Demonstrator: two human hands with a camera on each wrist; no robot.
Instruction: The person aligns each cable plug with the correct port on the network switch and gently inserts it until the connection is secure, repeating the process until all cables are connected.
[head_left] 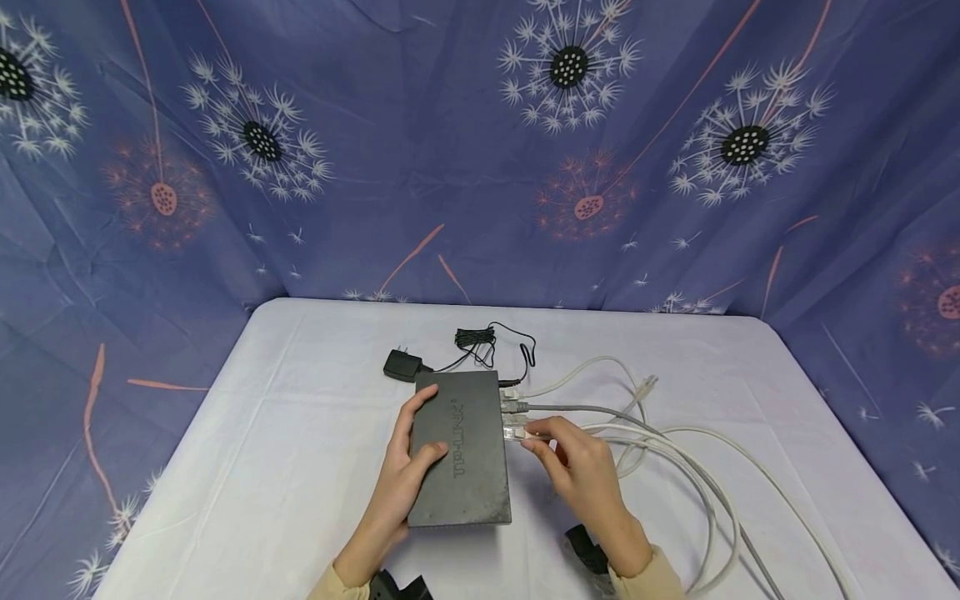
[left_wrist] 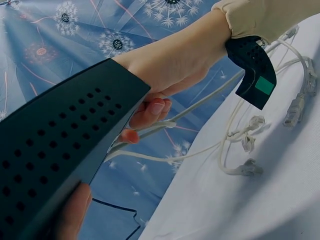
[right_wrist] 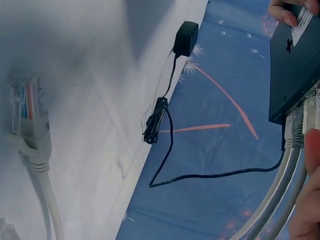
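Flat black rectangular box (head_left: 461, 467), raised lettering: above the white-covered table (head_left: 285, 450), gripped by the left hand (head_left: 397, 475). Right hand (head_left: 585, 467): pinching a clear plastic plug (head_left: 514, 432) at the box's right edge. Grey cable (head_left: 558, 408): plugged in just beside. Black blocky power adapter (head_left: 402, 365): beyond box.

Looped cables (head_left: 663, 437) crowd the right side of the white desk (head_left: 300, 417), barring a low pass beside the right fingers (head_left: 551, 427), while a black adapter (head_left: 403, 365) and its bundled cord (head_left: 476, 337) stand in the way just behind the network box (head_left: 472, 492). A broad lane runs down the desk's left side, outside the left fingers (head_left: 407, 415), and a further free patch lies at the far right corner, beyond the cables.
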